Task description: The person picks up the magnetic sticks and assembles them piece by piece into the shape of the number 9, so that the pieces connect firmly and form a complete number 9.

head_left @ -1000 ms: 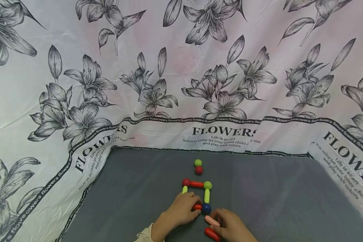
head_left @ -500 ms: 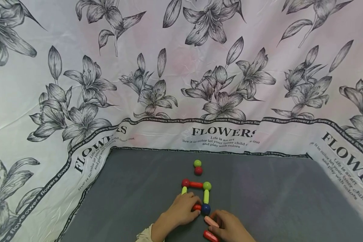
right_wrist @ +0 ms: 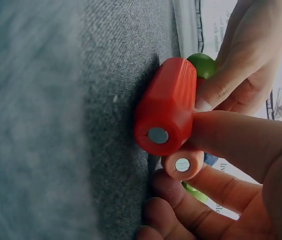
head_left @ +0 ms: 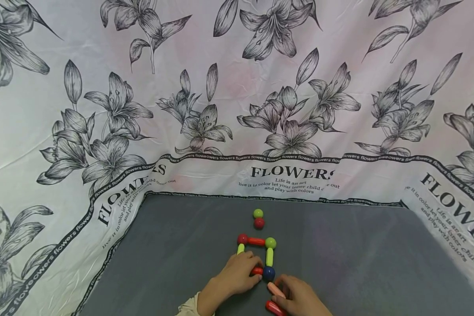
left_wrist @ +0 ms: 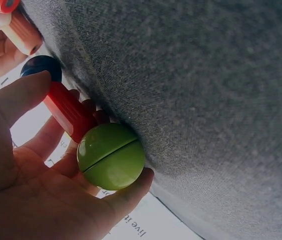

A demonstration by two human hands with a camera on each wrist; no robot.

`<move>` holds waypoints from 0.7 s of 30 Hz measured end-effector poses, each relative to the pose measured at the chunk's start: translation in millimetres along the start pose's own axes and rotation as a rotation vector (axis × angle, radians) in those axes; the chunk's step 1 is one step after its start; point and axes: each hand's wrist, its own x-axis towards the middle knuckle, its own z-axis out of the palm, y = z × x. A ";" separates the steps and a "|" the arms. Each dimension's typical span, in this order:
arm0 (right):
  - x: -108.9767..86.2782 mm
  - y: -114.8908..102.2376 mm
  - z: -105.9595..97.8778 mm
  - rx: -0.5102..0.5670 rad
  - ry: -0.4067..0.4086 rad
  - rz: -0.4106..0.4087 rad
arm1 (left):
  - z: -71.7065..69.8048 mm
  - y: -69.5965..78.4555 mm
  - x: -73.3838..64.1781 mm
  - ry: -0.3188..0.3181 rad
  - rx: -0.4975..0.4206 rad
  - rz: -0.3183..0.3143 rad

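Note:
A frame of magnetic rods and balls lies on the grey cloth. My left hand (head_left: 238, 271) grips its near side, curled around a red magnetic rod (left_wrist: 68, 111). The thumb tip lies by the blue ball (left_wrist: 42, 68), and a finger touches the green ball (left_wrist: 111, 156), which the hand hides in the head view. My right hand (head_left: 298, 293) pinches a salmon-pink magnetic rod (head_left: 275, 289) just short of the blue ball, a gap between them. A loose red magnetic rod (right_wrist: 166, 107) lies nearer the body, close against the right thumb.
The frame's far side has a dark red ball (head_left: 242, 238), a red rod (head_left: 256, 241) and a green ball (head_left: 270, 242). Yellow-green rods (head_left: 270, 257) form its sides. Beyond lie a spare green ball (head_left: 258, 213) and red ball (head_left: 259, 223). Flower-printed cloth (head_left: 237, 131) rises behind.
My right hand has shifted very slightly left with the pink rod, and the loose red rod has moved a little left too. The left hand keeps its place on the frame.

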 end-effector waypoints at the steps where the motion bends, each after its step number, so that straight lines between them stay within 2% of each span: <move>1: 0.0 -0.5 0.1 0.011 -0.003 0.011 | 0.0 0.2 -0.1 0.000 -0.001 0.000; 4: -0.4 -1.1 0.1 0.041 -0.006 0.017 | 0.1 0.7 -0.3 0.004 -0.001 -0.001; 10: -2.3 -1.1 -0.3 0.041 0.008 -0.029 | -0.3 1.6 -1.0 0.008 0.005 -0.005; 21: -3.2 -1.8 3.9 0.068 0.028 0.019 | -0.9 1.6 -0.3 -0.004 -0.010 -0.007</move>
